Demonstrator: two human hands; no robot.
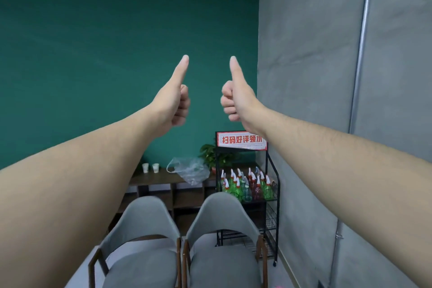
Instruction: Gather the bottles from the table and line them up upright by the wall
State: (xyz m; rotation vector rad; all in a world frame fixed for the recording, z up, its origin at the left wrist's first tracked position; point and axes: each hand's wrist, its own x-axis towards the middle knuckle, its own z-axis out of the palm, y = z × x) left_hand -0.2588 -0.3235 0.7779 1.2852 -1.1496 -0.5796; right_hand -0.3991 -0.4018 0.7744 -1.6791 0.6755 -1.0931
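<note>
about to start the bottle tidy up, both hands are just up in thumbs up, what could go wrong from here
1. The left hand and right hand hold nothing, and the only bottles in view sit packed together in a wire rack; pulling one out might tip its neighbours.
2. Two chairs stand between the person and the rack, so reaching over them looks awkward.
3. A loose plastic bag lies nearby and could snag.

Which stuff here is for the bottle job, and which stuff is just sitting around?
For the job:
- bottles, upright on the wire rack
- left hand and right hand, both empty, thumbs up
- grey wall

Just sitting around:
- two grey chairs
- two paper cups
- plastic bag
- potted plant
- red sign
- wooden shelf
</note>
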